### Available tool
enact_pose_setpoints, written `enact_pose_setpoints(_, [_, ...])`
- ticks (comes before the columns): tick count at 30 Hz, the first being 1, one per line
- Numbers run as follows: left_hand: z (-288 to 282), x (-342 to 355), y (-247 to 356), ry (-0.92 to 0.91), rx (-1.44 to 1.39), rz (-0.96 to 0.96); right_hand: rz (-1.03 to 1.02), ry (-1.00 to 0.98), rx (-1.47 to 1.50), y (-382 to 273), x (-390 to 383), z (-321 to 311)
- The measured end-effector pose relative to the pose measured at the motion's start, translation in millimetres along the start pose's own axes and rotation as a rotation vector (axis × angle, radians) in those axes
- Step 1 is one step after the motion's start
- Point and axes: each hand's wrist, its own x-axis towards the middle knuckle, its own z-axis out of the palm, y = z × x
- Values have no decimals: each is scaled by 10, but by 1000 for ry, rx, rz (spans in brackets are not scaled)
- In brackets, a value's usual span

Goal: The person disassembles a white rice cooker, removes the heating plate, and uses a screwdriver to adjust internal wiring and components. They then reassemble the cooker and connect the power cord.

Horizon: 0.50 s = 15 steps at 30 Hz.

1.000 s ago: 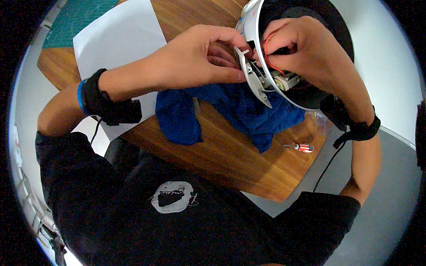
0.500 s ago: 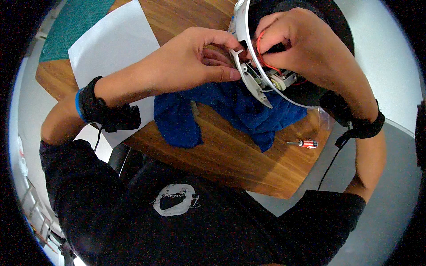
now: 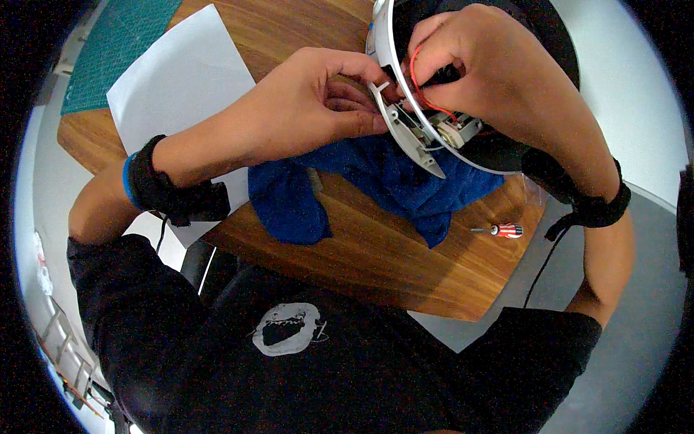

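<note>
A round white-rimmed appliance housing (image 3: 384,36) with a dark interior lies tipped on a blue cloth (image 3: 405,188). My left hand (image 3: 307,105) is closed on the upper end of a curved white plastic panel (image 3: 419,153), which is angled outward from the rim. My right hand (image 3: 491,65) reaches into the housing with its fingers pinched together, beside a looped red wire (image 3: 414,71). Whatever the right fingertips hold is hidden by the hand and rim. A pale electrical component (image 3: 457,133) shows below the right hand.
On the wooden table (image 3: 361,253), a small screwdriver (image 3: 506,230) with a red-and-white handle lies near the right edge. White paper (image 3: 181,79) lies at the left under my forearm, close to a green cutting mat (image 3: 119,58). Cords hang from both black wrist straps.
The view has shifted slightly. Both hands keep nearly the same hold and place at the housing, and the white panel stays angled out from the rim.
</note>
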Motion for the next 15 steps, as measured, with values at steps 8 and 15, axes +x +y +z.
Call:
enact_pose_setpoints(8, [3,42,-8,-52,-18,24,26,-171,61,53,41,-130])
enact_pose_setpoints(15, [48,-4,-64,42,-65,67,-35,-66,-53,-48,34,-6])
